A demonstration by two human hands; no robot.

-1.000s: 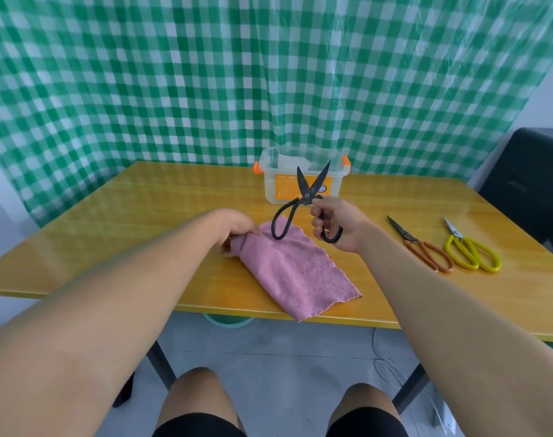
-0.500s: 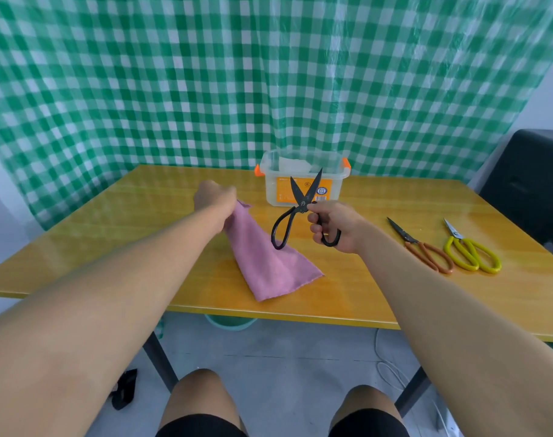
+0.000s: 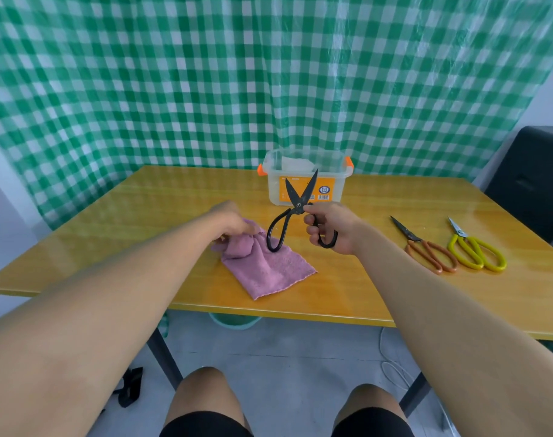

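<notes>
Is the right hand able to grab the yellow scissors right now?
Probably not yet: the right hand holds the black scissors, so its fingers are busy. The way itself looks free, since the yellow scissors lie flat on the table to its right, just past the orange scissors.
</notes>
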